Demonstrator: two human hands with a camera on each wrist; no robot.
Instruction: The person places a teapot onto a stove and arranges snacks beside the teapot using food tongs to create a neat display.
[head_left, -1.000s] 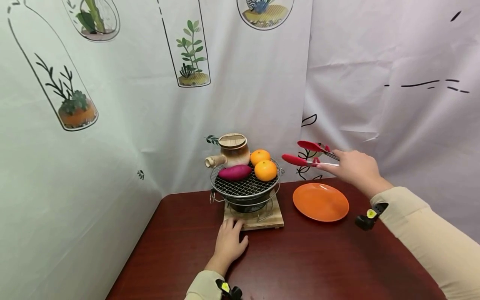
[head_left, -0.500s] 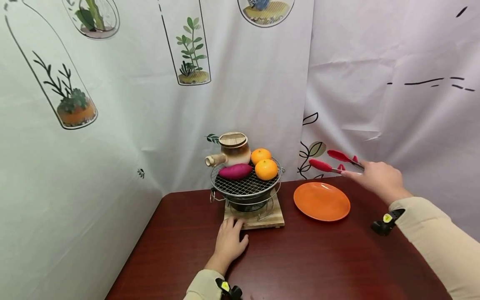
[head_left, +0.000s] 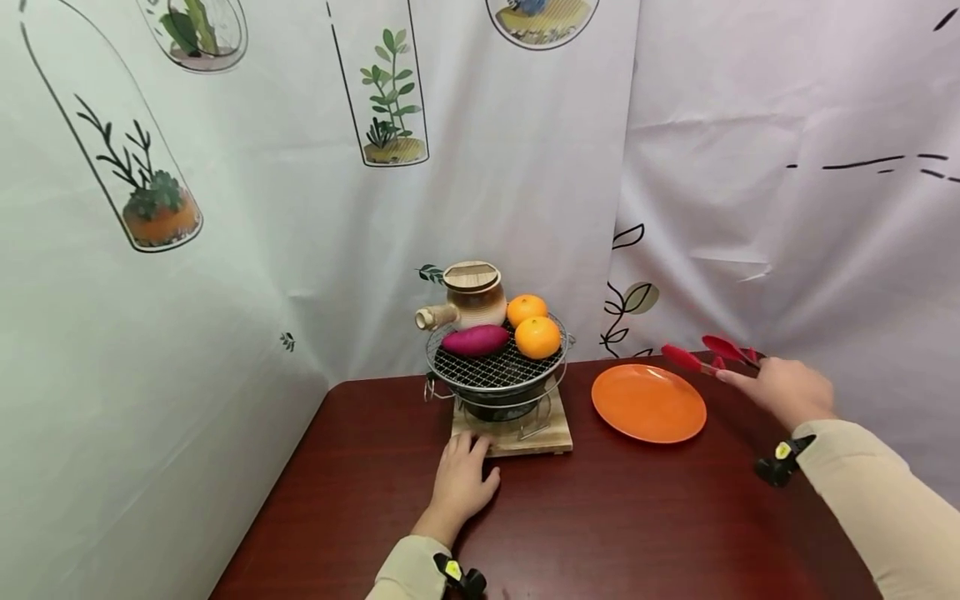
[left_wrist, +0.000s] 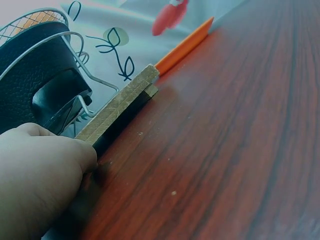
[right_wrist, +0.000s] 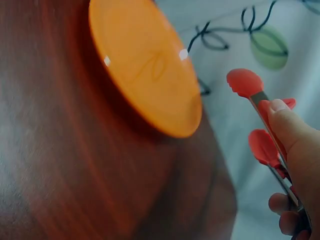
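My right hand (head_left: 795, 393) grips a pair of tongs (head_left: 682, 358) with red heads and metal arms. Nothing is between the tongs' two heads, which stand apart just right of an orange plate (head_left: 648, 404). In the right wrist view, the thumb lies along one arm of the tongs (right_wrist: 245, 82) and the fingers curl round the other side. My left hand (head_left: 459, 483) rests at the near edge of a wooden board (head_left: 553, 435), thumb spread to the side. On that board stands a small black grill (head_left: 498, 400) in a wire stand.
On the grill's mesh sit a purple sweet potato (head_left: 476, 341), two oranges (head_left: 537, 337) and a clay pot (head_left: 480, 308) with a wooden lid and side handle. The dark red table (head_left: 600, 517) meets a printed white curtain (head_left: 525, 183) behind and at the left.
My right hand has moved right and down with the tongs, from above the plate to beside its right edge. My left hand stays at the board.
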